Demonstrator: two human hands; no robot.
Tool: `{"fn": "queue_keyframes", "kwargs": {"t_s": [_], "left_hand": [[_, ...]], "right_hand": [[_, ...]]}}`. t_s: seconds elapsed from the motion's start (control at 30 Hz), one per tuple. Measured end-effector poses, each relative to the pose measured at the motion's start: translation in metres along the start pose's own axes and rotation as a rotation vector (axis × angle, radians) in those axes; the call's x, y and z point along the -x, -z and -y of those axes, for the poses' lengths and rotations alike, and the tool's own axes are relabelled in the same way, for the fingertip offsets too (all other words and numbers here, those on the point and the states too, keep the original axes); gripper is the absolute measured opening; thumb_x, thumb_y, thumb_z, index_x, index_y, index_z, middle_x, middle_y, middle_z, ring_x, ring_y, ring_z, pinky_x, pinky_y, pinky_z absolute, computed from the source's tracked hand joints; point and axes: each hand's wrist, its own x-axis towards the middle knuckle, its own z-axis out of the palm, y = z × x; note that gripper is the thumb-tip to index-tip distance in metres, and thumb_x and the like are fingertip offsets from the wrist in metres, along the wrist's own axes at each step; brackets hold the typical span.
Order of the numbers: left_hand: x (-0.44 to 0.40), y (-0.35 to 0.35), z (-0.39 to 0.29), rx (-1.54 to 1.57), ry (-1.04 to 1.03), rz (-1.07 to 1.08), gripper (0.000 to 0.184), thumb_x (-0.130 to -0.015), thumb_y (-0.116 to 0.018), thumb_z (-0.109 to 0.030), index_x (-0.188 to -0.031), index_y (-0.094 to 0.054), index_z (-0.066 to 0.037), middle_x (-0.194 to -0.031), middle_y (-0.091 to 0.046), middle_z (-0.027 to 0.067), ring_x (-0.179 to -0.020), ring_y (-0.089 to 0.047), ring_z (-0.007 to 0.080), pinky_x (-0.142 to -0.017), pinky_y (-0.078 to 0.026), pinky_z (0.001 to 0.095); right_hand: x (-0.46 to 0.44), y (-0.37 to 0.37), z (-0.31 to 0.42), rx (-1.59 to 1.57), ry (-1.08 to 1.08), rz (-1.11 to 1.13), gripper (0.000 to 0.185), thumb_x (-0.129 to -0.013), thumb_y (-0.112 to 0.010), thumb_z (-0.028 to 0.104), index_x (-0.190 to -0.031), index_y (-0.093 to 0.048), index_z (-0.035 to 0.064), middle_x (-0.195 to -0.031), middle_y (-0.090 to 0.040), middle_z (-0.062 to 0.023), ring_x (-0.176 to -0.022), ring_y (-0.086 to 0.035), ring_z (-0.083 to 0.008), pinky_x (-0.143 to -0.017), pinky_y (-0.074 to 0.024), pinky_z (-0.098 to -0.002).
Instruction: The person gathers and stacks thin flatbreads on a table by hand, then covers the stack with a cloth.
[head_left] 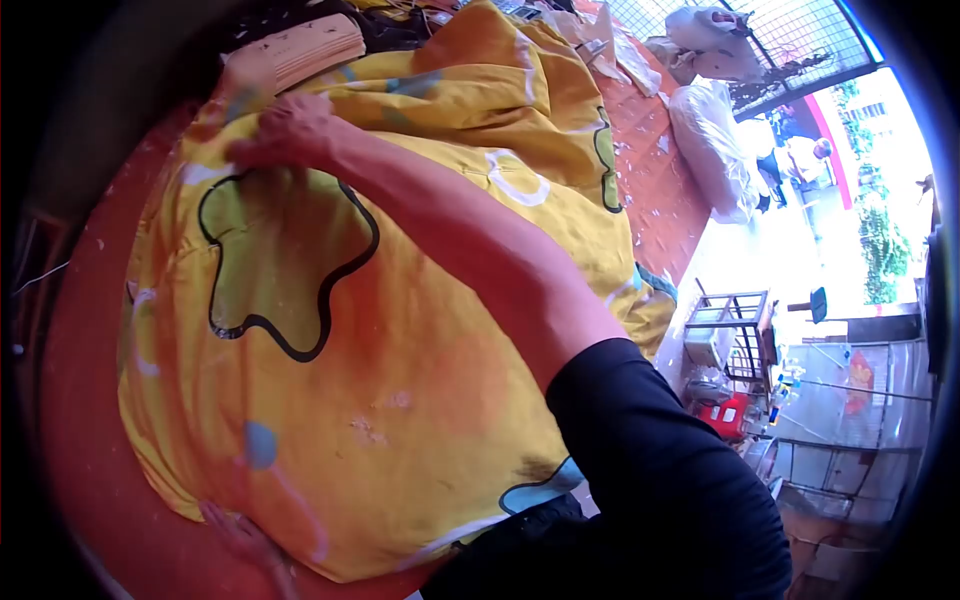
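Observation:
A large yellow printed cloth [430, 390], with dark-outlined shapes and pale squiggles, covers most of the red-orange work surface [100, 420]. My right hand [290, 130] reaches across it to the far left, its fingers closed on the cloth near a green star-like patch; motion blurs the fingertips. At the lower left edge of the cloth lies my left hand [240, 535], fingers stretched out and touching the hem. The cloth bunches into folds at the top, and small white bits of lint are scattered on its middle.
A stack of pinkish folded material [295, 55] lies beyond my right hand. White stuffed bags [715, 145] stand on the right, past the surface's edge. Farther right are a metal-framed stand [730, 330], a red container [722, 415] and a distant person [805, 160].

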Motion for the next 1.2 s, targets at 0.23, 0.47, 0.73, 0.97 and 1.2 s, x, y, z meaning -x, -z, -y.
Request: {"fn": "queue_keyframes", "kwargs": {"t_s": [0.23, 0.47, 0.73, 0.97, 1.2], "left_hand": [[-0.005, -0.001, -0.003, 0.0, -0.04, -0.035, 0.05, -0.102, -0.039, -0.03, -0.134, -0.047, 0.007, -0.14, -0.045, 0.0269, -0.13, -0.043, 0.0431, -0.109, -0.036, 0.0494], [-0.018, 0.01, -0.031, -0.019, -0.016, -0.065, 0.05, -0.099, -0.044, -0.029, -0.134, -0.048, 0.006, -0.137, -0.048, 0.0264, -0.125, -0.047, 0.0421, -0.105, -0.039, 0.0498], [-0.016, 0.023, -0.046, -0.01, -0.035, -0.097, 0.05, -0.096, -0.049, -0.028, -0.135, -0.049, 0.004, -0.135, -0.051, 0.0258, -0.119, -0.052, 0.0411, -0.101, -0.042, 0.0503], [-0.01, 0.003, -0.023, -0.024, -0.027, -0.22, 0.043, -0.094, -0.056, -0.028, -0.125, -0.059, 0.001, -0.129, -0.056, 0.0238, -0.114, -0.056, 0.0401, -0.097, -0.044, 0.0489], [-0.013, -0.02, 0.014, 0.009, -0.068, -0.085, 0.049, -0.097, -0.044, -0.024, -0.133, -0.048, 0.009, -0.138, -0.047, 0.0284, -0.128, -0.044, 0.0396, -0.109, -0.034, 0.0432]], "right_hand": [[-0.032, -0.065, 0.037, 0.275, -0.015, -0.065, 0.074, -0.078, -0.045, 0.074, -0.112, -0.071, 0.0138, -0.116, -0.065, -0.011, -0.113, -0.057, -0.0263, -0.092, -0.0417, -0.0468], [0.069, -0.034, 0.04, 0.009, 0.234, -0.192, 0.061, -0.084, -0.048, 0.058, -0.102, -0.069, 0.0028, -0.099, -0.062, -0.0255, -0.112, -0.053, -0.0448, -0.092, -0.038, -0.0568], [0.3, -0.124, 0.051, -0.026, 0.504, -0.324, 0.081, -0.071, -0.067, 0.051, -0.128, -0.05, -0.0047, -0.142, -0.031, -0.0393, -0.139, -0.022, -0.0516, -0.112, -0.0114, -0.0679], [0.453, -0.212, 0.109, 0.088, 0.455, -0.373, 0.059, -0.08, -0.055, 0.034, -0.125, -0.049, -0.0026, -0.143, -0.034, -0.0349, -0.138, -0.028, -0.0475, -0.11, -0.0198, -0.0663], [0.518, -0.323, 0.114, 0.144, 0.427, -0.408, 0.06, -0.078, -0.059, 0.031, -0.127, -0.046, -0.0011, -0.143, -0.035, -0.032, -0.138, -0.03, -0.0418, -0.112, -0.0192, -0.0633]]}}
